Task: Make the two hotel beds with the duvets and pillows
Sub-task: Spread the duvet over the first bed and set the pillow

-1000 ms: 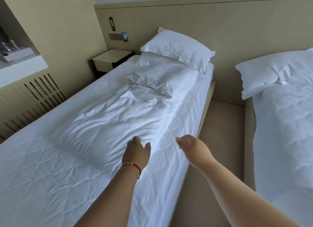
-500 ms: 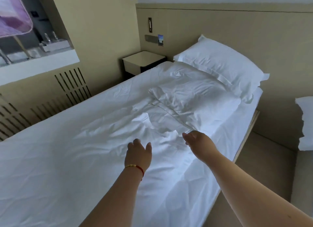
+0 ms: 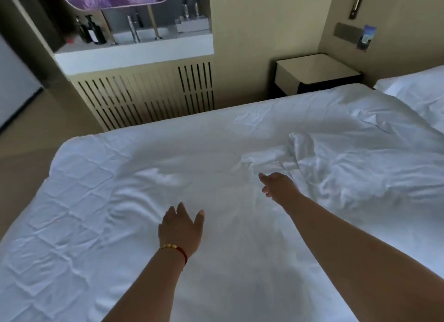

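Note:
A bed (image 3: 101, 201) with a creased white sheet fills most of the view. A folded, rumpled white duvet (image 3: 348, 168) lies across its middle and right. A white pillow (image 3: 418, 91) shows at the far right edge by the headboard. My left hand (image 3: 180, 228), with a red and gold bracelet on the wrist, hovers open over the sheet with fingers spread. My right hand (image 3: 278, 185) reaches out open beside the duvet's crumpled edge; whether it touches the fabric is unclear. The second bed is out of view.
A cream nightstand (image 3: 314, 72) stands in the corner beyond the bed. A slatted radiator cover (image 3: 149, 96) runs along the far wall, under a ledge with bottles (image 3: 92, 31) and a tap. Beige floor (image 3: 24, 139) lies at the left.
The view has swung left: the second bed and most of the pillow have gone out of frame. Both hands have moved left along the bed and now reach over the sheet's middle.

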Demonstrator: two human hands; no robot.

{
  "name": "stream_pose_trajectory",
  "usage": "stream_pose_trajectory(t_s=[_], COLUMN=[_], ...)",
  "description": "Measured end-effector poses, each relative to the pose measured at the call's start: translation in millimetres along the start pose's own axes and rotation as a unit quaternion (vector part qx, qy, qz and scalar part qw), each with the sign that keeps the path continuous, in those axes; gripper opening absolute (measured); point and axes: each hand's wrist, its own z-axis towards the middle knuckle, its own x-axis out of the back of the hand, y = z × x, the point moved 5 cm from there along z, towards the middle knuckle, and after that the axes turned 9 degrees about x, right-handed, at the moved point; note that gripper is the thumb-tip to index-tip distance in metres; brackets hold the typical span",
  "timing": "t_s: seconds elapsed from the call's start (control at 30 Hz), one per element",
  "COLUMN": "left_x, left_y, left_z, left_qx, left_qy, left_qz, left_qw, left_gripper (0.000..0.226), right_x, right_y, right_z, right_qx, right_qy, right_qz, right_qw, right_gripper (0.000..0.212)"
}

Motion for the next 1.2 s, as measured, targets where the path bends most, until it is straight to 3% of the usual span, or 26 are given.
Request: stream_pose_trajectory(t_s=[0.13,0.23,0.4,0.5,0.53,0.67,0.73,0.87,0.93,0.97,1.03,1.07,1.13,1.17,1.2], left_x=[-22,-39,-108,-141,-147,-144,-126,-120,-135,-143,-155,-158,-161,-164,-169], left_y=[8,17,23,13,10,5,17,47,54,55,55,54,50,47,42], left_z=[15,30,37,41,40,34,33,29,21,17,12,10,9,9,8], left_qx=[0.038,0.041,0.016,-0.011,-0.024,-0.057,-0.090,-0.171,-0.188,-0.195,-0.212,-0.224,-0.244,-0.254,-0.265], left_qy=[0.018,0.032,0.003,0.025,0.026,0.031,0.057,0.073,0.038,0.019,-0.012,-0.015,-0.008,-0.004,-0.005], left_qz=[0.064,0.066,0.107,0.103,0.105,0.104,0.106,0.138,0.150,0.153,0.157,0.159,0.151,0.152,0.156], left_qw=[0.997,0.996,0.994,0.994,0.994,0.992,0.989,0.973,0.970,0.969,0.965,0.961,0.958,0.955,0.951], left_gripper=[0.079,0.082,0.115,0.091,0.086,0.080,0.078,0.079,0.071,0.067,0.065,0.066,0.068,0.068,0.067], right_x=[-18,-35,-70,-106,-114,-101,-63,1,12,8,-27,-55,-121,-143,-147], right_y=[4,1,5,13,12,-22,-49,-70,-70,-76,-94,-101,-75,-41,3], right_z=[68,105,148,165,164,171,185,208,200,186,151,127,94,95,109], right_qx=[0.009,0.017,-0.028,-0.025,-0.013,0.088,0.119,0.114,0.090,0.105,0.226,0.321,0.467,0.458,0.388], right_qy=[-0.043,-0.041,-0.063,-0.099,-0.102,-0.022,0.046,0.162,0.195,0.199,0.201,0.185,0.073,-0.027,-0.114], right_qz=[0.001,0.032,0.101,0.065,0.032,0.056,0.067,-0.103,-0.190,-0.231,-0.282,-0.281,-0.325,-0.385,-0.428], right_qw=[0.999,0.998,0.993,0.993,0.994,0.994,0.990,0.975,0.958,0.946,0.911,0.885,0.819,0.801,0.808], right_gripper=[0.040,0.046,0.052,0.067,0.061,0.028,0.035,0.042,0.043,0.046,0.054,0.057,0.062,0.063,0.064])
